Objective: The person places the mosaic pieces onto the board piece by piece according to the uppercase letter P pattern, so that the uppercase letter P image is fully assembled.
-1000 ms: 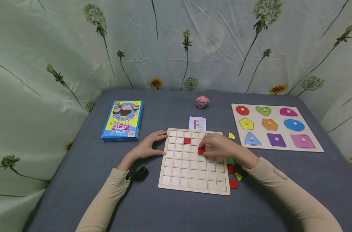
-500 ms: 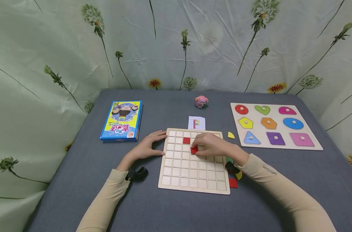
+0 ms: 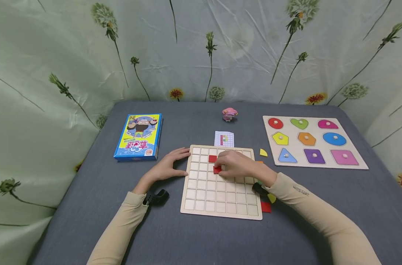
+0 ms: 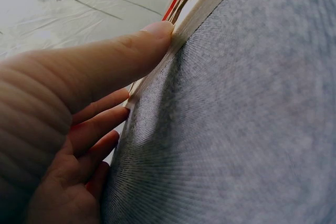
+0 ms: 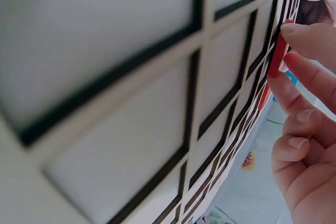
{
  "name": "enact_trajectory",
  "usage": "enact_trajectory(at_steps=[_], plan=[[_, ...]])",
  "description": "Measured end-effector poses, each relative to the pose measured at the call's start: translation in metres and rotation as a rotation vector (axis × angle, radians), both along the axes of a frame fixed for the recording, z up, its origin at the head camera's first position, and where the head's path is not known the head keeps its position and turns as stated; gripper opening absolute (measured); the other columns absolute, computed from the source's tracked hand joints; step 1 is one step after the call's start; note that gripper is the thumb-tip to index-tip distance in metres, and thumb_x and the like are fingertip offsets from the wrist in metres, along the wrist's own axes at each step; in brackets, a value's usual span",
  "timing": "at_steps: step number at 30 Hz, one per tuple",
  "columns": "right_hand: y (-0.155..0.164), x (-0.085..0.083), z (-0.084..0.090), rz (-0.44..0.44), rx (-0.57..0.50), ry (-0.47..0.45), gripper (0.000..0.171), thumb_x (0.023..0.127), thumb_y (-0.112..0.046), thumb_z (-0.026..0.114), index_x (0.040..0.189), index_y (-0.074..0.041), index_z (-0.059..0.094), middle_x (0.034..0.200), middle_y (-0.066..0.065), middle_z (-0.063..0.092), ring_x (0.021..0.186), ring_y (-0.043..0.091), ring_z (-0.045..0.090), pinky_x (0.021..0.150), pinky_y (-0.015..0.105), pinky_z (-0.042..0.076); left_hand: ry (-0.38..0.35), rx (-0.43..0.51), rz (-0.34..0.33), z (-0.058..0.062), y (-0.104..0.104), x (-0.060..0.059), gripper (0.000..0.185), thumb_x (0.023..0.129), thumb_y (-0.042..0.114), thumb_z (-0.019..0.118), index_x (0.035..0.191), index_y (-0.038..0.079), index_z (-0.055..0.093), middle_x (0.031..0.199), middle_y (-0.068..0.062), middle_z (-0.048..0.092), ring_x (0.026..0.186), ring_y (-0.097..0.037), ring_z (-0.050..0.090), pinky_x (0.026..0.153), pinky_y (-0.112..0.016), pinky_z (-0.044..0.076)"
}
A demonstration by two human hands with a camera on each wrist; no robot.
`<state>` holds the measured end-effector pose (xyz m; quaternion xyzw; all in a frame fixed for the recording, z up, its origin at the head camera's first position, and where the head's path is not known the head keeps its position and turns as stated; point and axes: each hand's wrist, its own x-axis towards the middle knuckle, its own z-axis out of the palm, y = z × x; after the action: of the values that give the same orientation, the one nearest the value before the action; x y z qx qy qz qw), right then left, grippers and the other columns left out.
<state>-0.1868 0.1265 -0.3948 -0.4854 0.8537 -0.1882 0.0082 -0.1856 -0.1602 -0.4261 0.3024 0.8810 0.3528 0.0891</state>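
Observation:
A pale wooden grid board point(image 3: 205, 206) lies flat on the table in the head view. My right hand point(image 3: 239, 164) is over its upper middle, pinching a red square tile point(image 3: 217, 170) between thumb and fingers. Just beyond it, a second red square tile point(image 3: 212, 158) sits in a grid cell. In the right wrist view the held tile point(image 5: 278, 56) looks tilted against the grid; whether it is seated I cannot tell. My left hand point(image 3: 168, 165) rests at the board's left edge, thumb and fairly straight fingers touching the rim, as the left wrist view also shows.
A small pattern card point(image 3: 224, 139) lies behind the board, a pink figurine point(image 3: 229, 114) farther back. Loose coloured pieces, including a yellow quarter-circle point(image 3: 263, 152) and a red tile point(image 3: 265, 207), lie along its right side. A shape puzzle point(image 3: 315, 142) is right, a blue-yellow box point(image 3: 138, 137) left.
My right hand has moved left across the board with the red tile, bringing it close to the placed red tile. My left hand has stayed at the board's edge.

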Motion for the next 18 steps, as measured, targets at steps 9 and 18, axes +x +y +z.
enact_trajectory(at_steps=[9, 18], plan=[[-0.0068, -0.0027, 0.0021, -0.028, 0.033, 0.04, 0.012, 0.079, -0.015, 0.072, 0.089, -0.009, 0.071, 0.082, 0.001, 0.065, 0.073, 0.008, 0.054, 0.07, 0.024, 0.049, -0.003, 0.001, -0.001, 0.0006, 0.0009, 0.0, 0.07, 0.077, 0.021, 0.076, 0.138, 0.003, 0.046, 0.149, -0.017, 0.037, 0.142, -0.037, 0.026, 0.112, -0.058, 0.023], [-0.0097, -0.0047, 0.0003, -0.011, 0.037, 0.107, 0.011, 0.08, -0.018, 0.073, 0.087, -0.01, 0.072, 0.081, 0.001, 0.065, 0.072, 0.009, 0.054, 0.068, 0.024, 0.048, -0.007, -0.004, 0.005, 0.001, 0.0007, -0.0003, 0.07, 0.077, 0.022, 0.076, 0.137, 0.003, 0.046, 0.149, -0.017, 0.037, 0.142, -0.037, 0.026, 0.112, -0.058, 0.022]])
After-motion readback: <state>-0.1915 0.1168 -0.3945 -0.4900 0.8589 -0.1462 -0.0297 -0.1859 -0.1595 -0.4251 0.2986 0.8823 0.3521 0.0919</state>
